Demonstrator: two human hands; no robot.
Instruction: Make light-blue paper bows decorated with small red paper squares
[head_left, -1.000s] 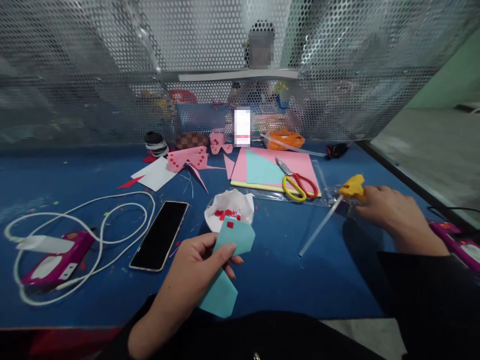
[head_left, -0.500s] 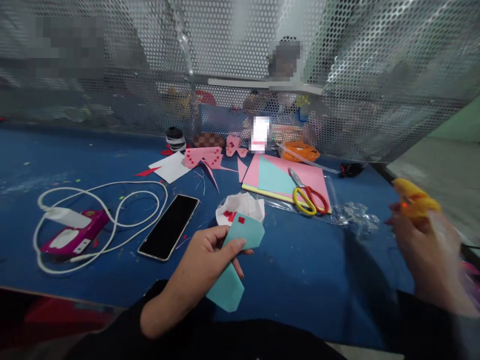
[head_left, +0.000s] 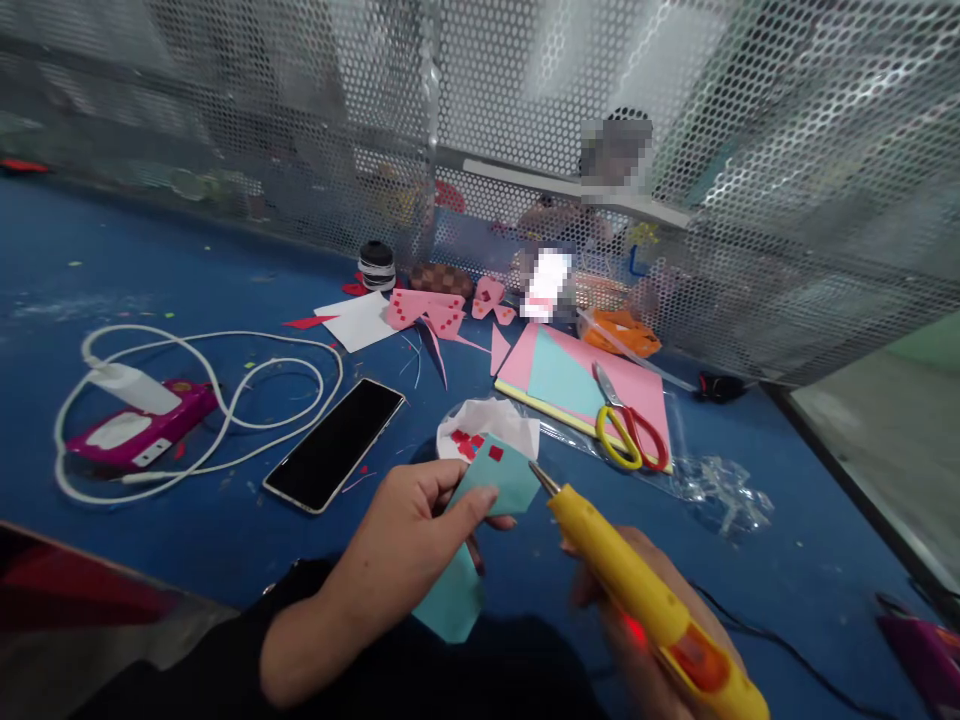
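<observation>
My left hand (head_left: pixel 405 545) is closed on a folded turquoise paper cutout (head_left: pixel 502 480), pinched between thumb and fingers. One small red square (head_left: pixel 496 454) lies on its upper part. In my right hand (head_left: pixel 645 610) is a yellow glue gun (head_left: pixel 622 550) with a glowing red light. Its metal nozzle points at the right edge of the cutout; I cannot tell whether they touch. Just behind the cutout stands a small dish (head_left: pixel 525 425) lined with white paper, with red paper bits in it.
Scissors (head_left: pixel 630 430) lie on stacked coloured paper (head_left: pixel 645 380) at the right. Pink paper butterflies (head_left: pixel 427 312) lie farther back. To the left are a phone (head_left: pixel 337 445) and a magenta power strip (head_left: pixel 142 430) with a white cable. A perforated metal screen (head_left: pixel 510 90) closes off the back; a person sits behind it.
My right hand has brought the glue gun from the far right to the cutout, nozzle toward it. My left hand keeps its hold on the cutout. The camera view has tilted.
</observation>
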